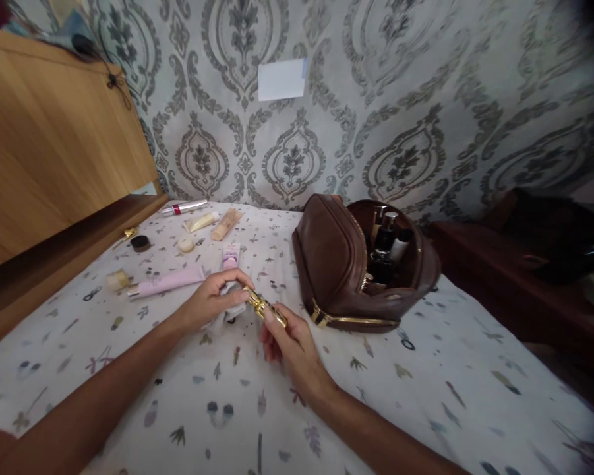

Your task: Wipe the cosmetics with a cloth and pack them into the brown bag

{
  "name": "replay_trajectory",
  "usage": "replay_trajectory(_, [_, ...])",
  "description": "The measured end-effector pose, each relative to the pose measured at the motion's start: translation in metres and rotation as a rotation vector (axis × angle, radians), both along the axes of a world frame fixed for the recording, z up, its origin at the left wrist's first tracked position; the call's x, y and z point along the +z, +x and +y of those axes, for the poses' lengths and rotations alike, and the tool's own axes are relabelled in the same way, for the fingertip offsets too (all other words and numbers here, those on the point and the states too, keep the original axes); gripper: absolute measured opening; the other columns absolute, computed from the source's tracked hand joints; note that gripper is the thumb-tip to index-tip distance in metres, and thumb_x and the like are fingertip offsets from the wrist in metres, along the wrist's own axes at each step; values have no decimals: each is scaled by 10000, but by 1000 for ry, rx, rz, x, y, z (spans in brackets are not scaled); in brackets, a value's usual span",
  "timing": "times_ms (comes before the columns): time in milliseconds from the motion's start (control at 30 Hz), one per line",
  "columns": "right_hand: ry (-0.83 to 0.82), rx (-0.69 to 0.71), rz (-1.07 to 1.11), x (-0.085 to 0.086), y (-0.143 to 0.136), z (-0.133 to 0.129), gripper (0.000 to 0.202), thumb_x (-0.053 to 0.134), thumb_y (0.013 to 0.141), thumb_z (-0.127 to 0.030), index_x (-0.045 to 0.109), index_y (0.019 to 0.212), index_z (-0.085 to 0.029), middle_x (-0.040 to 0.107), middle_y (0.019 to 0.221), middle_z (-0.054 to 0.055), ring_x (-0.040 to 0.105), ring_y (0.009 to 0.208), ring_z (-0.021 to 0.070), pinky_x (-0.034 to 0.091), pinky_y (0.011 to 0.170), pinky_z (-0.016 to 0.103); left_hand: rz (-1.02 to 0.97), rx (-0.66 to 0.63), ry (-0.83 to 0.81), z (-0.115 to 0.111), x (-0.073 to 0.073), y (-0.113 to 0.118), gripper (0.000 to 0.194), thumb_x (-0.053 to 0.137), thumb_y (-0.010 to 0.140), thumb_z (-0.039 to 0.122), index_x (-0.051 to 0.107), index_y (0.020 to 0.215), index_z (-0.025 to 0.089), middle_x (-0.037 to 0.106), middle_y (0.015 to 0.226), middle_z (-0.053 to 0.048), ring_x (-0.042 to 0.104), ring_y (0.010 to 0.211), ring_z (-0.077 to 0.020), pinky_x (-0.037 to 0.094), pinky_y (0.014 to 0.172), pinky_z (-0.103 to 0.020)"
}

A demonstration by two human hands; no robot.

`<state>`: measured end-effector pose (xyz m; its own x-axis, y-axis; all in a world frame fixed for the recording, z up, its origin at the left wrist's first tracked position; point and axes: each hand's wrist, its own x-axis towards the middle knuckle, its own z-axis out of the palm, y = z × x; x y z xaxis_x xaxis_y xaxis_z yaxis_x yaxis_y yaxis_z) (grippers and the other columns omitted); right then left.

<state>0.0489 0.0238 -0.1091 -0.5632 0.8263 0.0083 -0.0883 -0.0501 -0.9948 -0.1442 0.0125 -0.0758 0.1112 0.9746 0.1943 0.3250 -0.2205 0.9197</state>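
Observation:
A small shiny gold cosmetic tube (266, 309) is held slantwise above the cloth. My right hand (294, 343) is closed round its lower end, thumb along the side. At the upper end, my left hand (217, 298) pinches the tube between thumb and fingers. Under my left fingers lies a whitish item (233, 305), partly hidden and hard to make out. Just beyond that hand is a small white and purple tube (231, 256). A long lilac tube (171, 282) lies to its left. The brown cosmetic bag (331, 257) stands open right of my hands, with several bottles (386, 234) inside.
On the patterned cloth (257, 402) lie a beige tube (226, 224), a pale yellow tube (201, 221), a silver and red tube (184, 208), a round cream-coloured piece (185, 245), a dark round lid (140, 243) and a yellowish jar (117, 280). Wooden furniture (59, 138) borders the left.

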Motion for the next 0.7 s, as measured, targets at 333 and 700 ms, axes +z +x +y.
replay_trajectory(333, [-63,65,39,1,2,-3,456,543,865,-643,484,1010,-215,572,643,-51,499,482,101,332,465,225,-86,36,19,-3,2,2,264,651,848,429,676,954,188,644,910,-25,580,892,-188,424,840,-292])
replay_trajectory(700, [1,-1,48,-1,0,2,425,548,875,-633,522,836,-210,459,634,-45,378,511,99,288,457,233,-812,222,-193,-7,3,31,421,680,824,474,533,1160,268,640,946,-4,630,803,-158,502,690,-268])
